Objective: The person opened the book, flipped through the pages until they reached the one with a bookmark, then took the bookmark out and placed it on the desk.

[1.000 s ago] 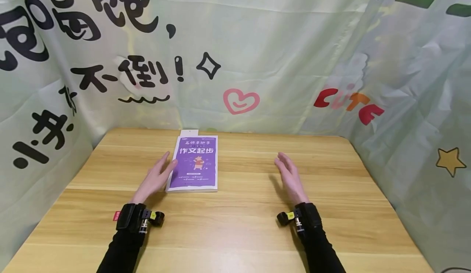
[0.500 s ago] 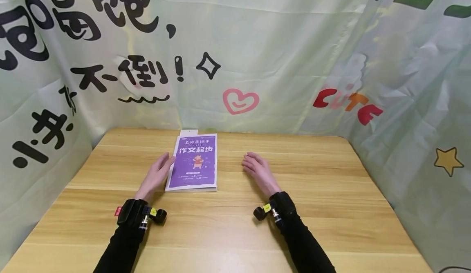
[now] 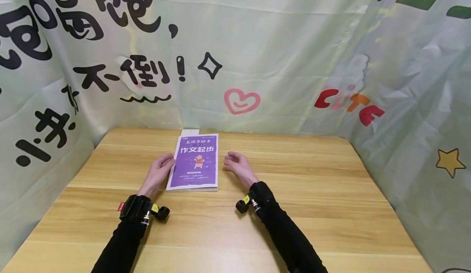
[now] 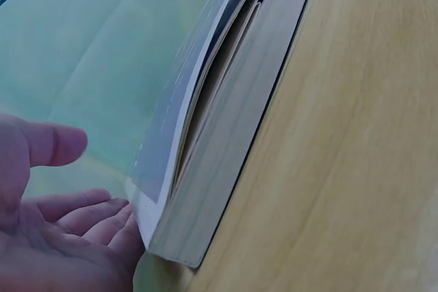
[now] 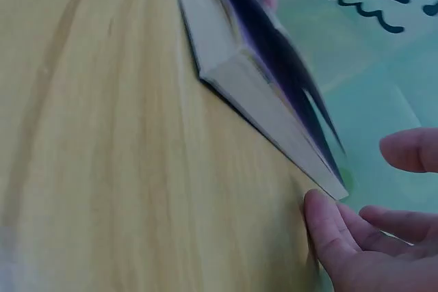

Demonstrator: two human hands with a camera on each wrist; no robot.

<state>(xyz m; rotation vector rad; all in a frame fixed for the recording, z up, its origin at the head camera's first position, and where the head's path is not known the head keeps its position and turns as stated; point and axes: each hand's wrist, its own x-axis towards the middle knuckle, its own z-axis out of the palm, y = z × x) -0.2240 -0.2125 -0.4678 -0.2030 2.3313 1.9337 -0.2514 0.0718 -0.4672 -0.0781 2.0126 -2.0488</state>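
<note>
Both hands flank the purple book on the table

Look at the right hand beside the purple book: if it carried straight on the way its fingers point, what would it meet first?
Probably the purple book. The right hand lies just off the book's right edge with its fingers aimed leftward at it; the right wrist view shows fingertips close to that edge, though whether they already touch is unclear.

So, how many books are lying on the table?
1. The purple book lies on the table near its far edge, between the left hand and right hand.
</note>
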